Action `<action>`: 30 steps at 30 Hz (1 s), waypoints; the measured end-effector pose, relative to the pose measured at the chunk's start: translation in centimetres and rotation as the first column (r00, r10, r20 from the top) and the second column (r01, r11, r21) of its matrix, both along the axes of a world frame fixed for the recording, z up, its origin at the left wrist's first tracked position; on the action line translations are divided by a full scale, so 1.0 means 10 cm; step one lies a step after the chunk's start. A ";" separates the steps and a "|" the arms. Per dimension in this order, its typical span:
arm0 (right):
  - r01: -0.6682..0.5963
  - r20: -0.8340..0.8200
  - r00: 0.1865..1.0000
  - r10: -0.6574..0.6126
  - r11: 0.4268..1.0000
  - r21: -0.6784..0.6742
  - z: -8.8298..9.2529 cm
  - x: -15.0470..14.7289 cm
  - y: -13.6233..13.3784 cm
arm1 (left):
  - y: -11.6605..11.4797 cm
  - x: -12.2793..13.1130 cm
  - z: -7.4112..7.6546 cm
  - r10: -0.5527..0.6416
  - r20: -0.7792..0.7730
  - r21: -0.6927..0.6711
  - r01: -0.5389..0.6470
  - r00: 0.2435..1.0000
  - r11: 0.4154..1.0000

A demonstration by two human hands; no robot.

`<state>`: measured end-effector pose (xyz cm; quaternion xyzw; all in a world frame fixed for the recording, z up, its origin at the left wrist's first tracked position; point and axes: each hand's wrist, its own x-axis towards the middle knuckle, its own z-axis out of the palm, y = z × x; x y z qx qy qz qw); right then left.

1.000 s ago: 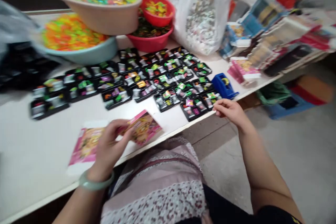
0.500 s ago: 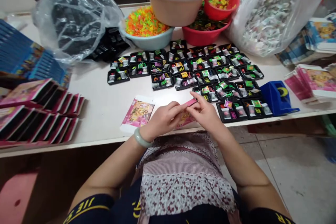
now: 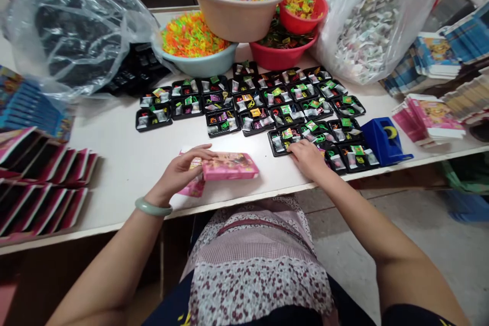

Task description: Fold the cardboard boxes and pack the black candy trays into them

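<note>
Left hand (image 3: 181,170): grip clamped on flat pink cardboard box (image 3: 233,166), mid-frame
Right hand (image 3: 307,158): grip unclear, at black compartmented plastic tray (image 3: 277,145), centre-right

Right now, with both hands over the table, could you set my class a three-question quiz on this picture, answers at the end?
1. Multiple choice: what is the left hand touching? A, the blue tape dispenser; B, a pink box; C, the plastic bag.
2. True or false: the beige basin sits lower than the light blue basin.
3. Fill in: the pale green bangle is on the ___ wrist, while the right hand is at the black trays.

Key: 1, B. 2, false; it sits higher. 3, left.
</note>
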<state>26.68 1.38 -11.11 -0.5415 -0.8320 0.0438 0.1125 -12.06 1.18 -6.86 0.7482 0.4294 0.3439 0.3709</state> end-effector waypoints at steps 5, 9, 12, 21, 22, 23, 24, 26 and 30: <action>-0.077 0.008 0.997 0.077 0.997 -0.002 -0.07 -0.23 -0.01 | -0.08 -0.24 -0.19 0.311 -0.353 0.293 -0.211 0.882 0.933; -0.161 -0.111 0.981 0.159 0.987 -0.007 -0.06 -0.43 -0.11 | -0.31 0.20 -0.26 0.290 -0.459 0.356 -0.125 0.840 0.926; -0.159 -0.139 0.977 0.159 0.987 0.007 -0.01 -0.49 -0.09 | -0.38 0.72 -0.26 0.235 -0.599 0.303 -0.055 0.765 0.951; -0.054 -0.081 0.996 0.043 0.988 -0.143 -0.11 -0.55 -0.02 | -0.22 1.14 -0.23 0.238 -0.742 0.196 -0.137 0.627 0.971; -0.066 -0.119 0.992 0.051 0.989 -0.130 -0.11 -0.54 -0.03 | -0.23 1.11 -0.20 0.230 -0.701 0.184 -0.140 0.675 0.973; -0.097 -0.165 0.983 0.077 0.988 -0.116 -0.10 -0.53 -0.04 | -0.24 1.07 -0.17 0.223 -0.638 0.174 -0.144 0.737 0.974; -0.148 -0.219 0.968 0.122 0.983 -0.106 -0.08 -0.51 -0.05 | -0.25 1.03 -0.13 0.220 -0.549 0.164 -0.154 0.807 0.974; -0.307 -0.329 0.908 0.261 0.947 -0.095 0.00 -0.49 -0.07 | -0.28 0.93 -0.05 0.215 -0.316 0.124 -0.185 0.924 0.975; -0.589 -0.477 0.734 0.484 0.803 -0.090 0.17 -0.50 -0.08 | -0.31 0.75 0.06 0.183 0.023 -0.063 -0.181 0.983 0.981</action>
